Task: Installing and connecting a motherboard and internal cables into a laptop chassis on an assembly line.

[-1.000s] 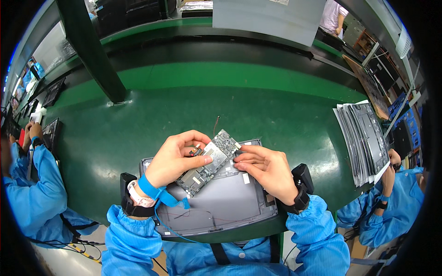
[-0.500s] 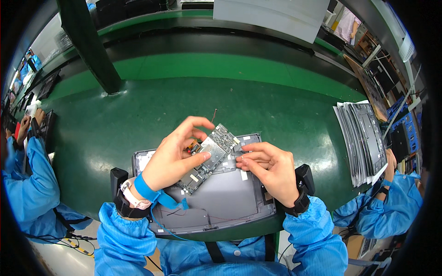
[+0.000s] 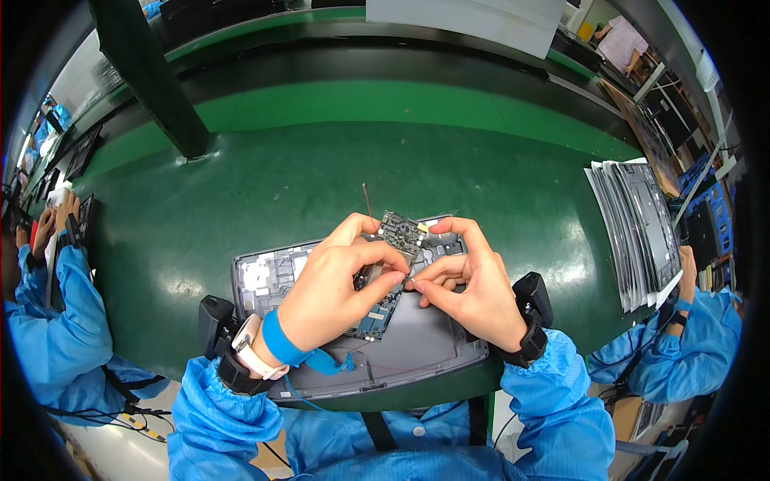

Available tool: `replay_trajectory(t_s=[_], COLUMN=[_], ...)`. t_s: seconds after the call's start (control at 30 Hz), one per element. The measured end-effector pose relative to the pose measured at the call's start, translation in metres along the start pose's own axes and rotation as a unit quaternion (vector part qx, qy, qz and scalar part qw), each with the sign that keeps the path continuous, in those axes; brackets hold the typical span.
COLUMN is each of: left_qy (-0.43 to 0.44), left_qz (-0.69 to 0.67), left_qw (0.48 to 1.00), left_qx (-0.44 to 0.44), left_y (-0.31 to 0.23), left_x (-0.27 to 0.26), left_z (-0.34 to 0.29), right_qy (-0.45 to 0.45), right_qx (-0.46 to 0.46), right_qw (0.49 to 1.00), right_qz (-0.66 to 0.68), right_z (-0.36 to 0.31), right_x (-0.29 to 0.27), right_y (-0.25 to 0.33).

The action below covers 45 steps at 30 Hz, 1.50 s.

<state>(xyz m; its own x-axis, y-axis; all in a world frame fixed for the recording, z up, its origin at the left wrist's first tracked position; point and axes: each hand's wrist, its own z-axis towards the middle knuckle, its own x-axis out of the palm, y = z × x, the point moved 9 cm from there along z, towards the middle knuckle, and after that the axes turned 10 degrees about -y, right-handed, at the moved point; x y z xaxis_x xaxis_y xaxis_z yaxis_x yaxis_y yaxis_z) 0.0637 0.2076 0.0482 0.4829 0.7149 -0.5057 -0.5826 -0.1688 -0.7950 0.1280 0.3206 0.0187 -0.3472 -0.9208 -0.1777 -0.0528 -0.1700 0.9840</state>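
Observation:
A narrow circuit board (image 3: 401, 232) is held slanted above a grey device casing (image 3: 429, 345). My left hand (image 3: 333, 280) is closed around the board's left side, its thumb and index tips pinched over the middle and covering part of it. My right hand (image 3: 477, 289) grips the right edge. Its index finger touches the upper right corner, and its thumb meets the left fingertips. Whether something small lies between those tips is hidden. A thin dark cable (image 3: 366, 196) sticks up beyond my left fingers. The casing lies flat, with thin wires along its near part.
On the right stands a stack of thin panels with white sheets (image 3: 634, 232). A green post (image 3: 152, 88) rises at the back left of the green table (image 3: 281, 172). Co-workers in blue sleeves (image 3: 68, 305) sit on both sides. A blue strap (image 3: 321, 361) hangs from my left wrist.
The board has turned steeper, and a different part of its surface shows. My left thumb has left its silver area and now pinches near the right edge. My right index finger has reached the upper corner.

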Motion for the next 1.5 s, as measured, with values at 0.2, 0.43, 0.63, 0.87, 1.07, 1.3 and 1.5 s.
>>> replay_trajectory(t_s=[0.2,0.43,0.63,0.87,1.07,1.3,1.5], left_qy=[0.027,0.069,0.042,0.006,-0.002,0.018,0.020], left_qz=[-0.030,-0.043,-0.019,-0.006,-0.019,-0.027,-0.109], left_qw=[0.997,0.987,0.989,0.995,0.995,0.994,0.981], left_qx=[-0.072,-0.139,-0.138,-0.102,-0.100,-0.103,-0.159], left_y=[0.011,0.015,0.016,0.011,0.016,0.014,0.032], left_x=[0.006,0.023,0.023,0.018,0.019,0.017,0.008], left_z=[0.003,0.010,0.012,0.015,0.015,0.013,0.007], right_qy=[-0.121,-0.144,-0.144,-0.139,-0.100,-0.050,-0.043], right_qx=[-0.322,-0.437,-0.420,-0.364,-0.248,-0.161,-0.066], right_qw=[0.915,0.854,0.851,0.881,0.945,0.978,0.996], right_qz=[-0.213,-0.243,-0.280,-0.268,-0.190,-0.120,-0.032], right_z=[-0.024,-0.034,-0.032,-0.024,-0.007,0.002,0.006], right_x=[-0.005,-0.002,-0.001,-0.006,-0.015,-0.015,-0.019], right_y=[0.043,0.049,0.049,0.045,0.031,0.017,0.000])
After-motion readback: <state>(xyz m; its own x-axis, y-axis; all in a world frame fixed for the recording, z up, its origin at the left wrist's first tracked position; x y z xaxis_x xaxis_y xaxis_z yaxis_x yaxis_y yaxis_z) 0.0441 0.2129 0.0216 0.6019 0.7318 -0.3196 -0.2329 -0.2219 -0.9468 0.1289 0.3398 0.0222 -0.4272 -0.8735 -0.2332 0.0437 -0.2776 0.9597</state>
